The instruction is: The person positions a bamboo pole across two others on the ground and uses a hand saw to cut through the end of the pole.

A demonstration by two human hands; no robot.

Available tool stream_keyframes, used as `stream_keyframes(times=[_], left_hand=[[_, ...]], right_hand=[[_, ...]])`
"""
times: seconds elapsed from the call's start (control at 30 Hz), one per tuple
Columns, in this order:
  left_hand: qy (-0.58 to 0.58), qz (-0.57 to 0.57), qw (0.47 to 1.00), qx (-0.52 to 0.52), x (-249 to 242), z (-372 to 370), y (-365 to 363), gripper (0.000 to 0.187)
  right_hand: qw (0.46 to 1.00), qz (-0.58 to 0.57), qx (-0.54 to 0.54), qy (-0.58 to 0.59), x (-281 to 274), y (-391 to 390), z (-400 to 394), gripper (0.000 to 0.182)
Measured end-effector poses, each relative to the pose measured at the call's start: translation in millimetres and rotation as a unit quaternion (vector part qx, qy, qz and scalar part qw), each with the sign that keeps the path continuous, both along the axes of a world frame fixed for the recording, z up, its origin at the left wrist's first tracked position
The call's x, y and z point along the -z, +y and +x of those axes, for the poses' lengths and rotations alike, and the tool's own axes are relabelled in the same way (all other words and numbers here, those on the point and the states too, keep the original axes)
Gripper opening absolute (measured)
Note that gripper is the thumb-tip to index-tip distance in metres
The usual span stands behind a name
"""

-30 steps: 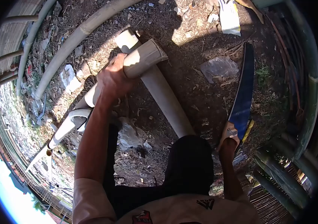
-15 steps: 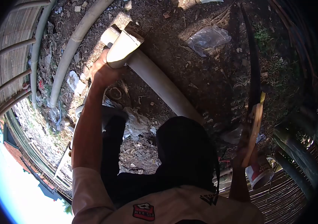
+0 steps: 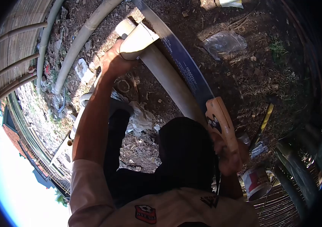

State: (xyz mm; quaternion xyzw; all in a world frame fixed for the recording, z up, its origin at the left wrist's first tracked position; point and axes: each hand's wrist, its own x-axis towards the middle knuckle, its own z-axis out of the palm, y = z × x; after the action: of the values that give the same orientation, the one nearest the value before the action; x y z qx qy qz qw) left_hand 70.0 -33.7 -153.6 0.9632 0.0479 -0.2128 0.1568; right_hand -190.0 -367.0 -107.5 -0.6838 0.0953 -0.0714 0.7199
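My left hand [image 3: 115, 63] is wrapped round a short, pale bamboo piece [image 3: 136, 42] with a cut end, lying across a longer bamboo pole [image 3: 166, 77]. My right hand [image 3: 229, 159] grips a handsaw by its orange-brown handle [image 3: 223, 123], near my right knee. The saw's long blade [image 3: 185, 68], dark blue with white lettering, slants up and left beside the pole. In this view its upper part passes right by the cut end of the short piece.
More bamboo poles [image 3: 79, 45] lie at the left beside a slatted bamboo panel [image 3: 17, 49]. Clear plastic bags [image 3: 227, 43] lie on the littered dirt. A yellow strip [image 3: 267, 117] and a white-and-red bucket [image 3: 257, 183] are at the right.
My right hand has brought the saw from the right over to the left, so its blade now lies beside the bamboo. My left hand keeps its hold on the short piece.
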Motion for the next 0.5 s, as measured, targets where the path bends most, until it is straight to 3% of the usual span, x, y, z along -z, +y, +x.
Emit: stream_keyframes(times=[0.5], left_hand=[[-0.006, 0.042, 0.999, 0.028, -0.6, 2.3, 1.0, 0.059]], right_hand=[[0.999, -0.04, -0.017, 0.027, -1.8, -4.9, -1.9, 0.072]])
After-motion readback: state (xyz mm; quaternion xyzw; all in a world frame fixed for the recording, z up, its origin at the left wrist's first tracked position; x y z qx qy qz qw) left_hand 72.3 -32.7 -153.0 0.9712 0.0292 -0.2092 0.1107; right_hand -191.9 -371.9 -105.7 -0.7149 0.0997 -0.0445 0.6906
